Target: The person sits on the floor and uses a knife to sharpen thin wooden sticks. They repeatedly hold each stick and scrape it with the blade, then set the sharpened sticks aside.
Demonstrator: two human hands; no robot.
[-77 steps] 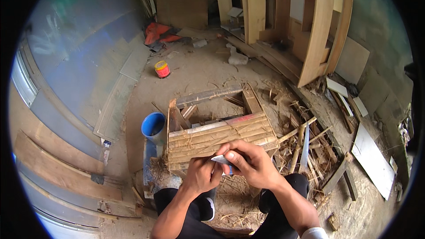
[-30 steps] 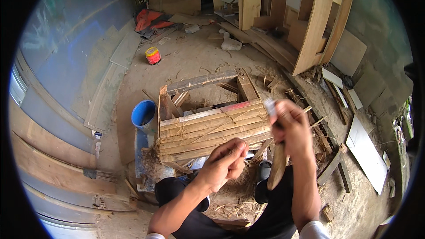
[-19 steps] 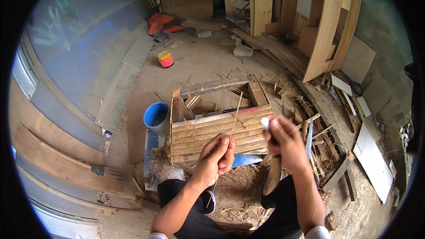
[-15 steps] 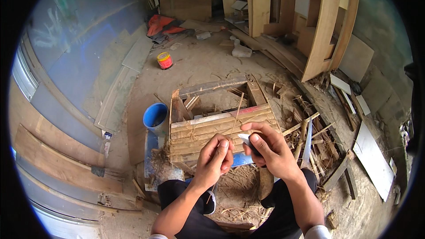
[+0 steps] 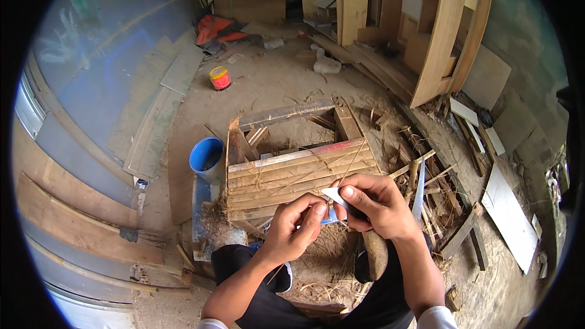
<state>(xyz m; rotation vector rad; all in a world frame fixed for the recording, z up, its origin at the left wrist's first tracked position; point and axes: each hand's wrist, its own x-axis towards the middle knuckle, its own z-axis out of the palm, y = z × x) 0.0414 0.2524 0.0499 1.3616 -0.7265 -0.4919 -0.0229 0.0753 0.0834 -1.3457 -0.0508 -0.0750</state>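
My left hand is closed in a pinch on a thin cane-like strip, whose length slants up and away to the right. In my right hand is a small knife, its pale pointed blade toward my left fingertips and its dark handle mostly covered by my fingers. The blade lies against or very close to the strip; which one I cannot tell. Just beyond both hands stands a box-like wooden stand with a slatted near part and an open frame behind.
A blue bucket stands left of the wooden stand. Farther off sits a red and yellow can. Scrap sticks and a saw-like blade lie at the right, near a white board. Tall wooden panels lean at the back right.
My hands have come closer together, and the knife has moved left and down toward my left fingertips. The strip now leans farther to the right. The whole view has shifted slightly.
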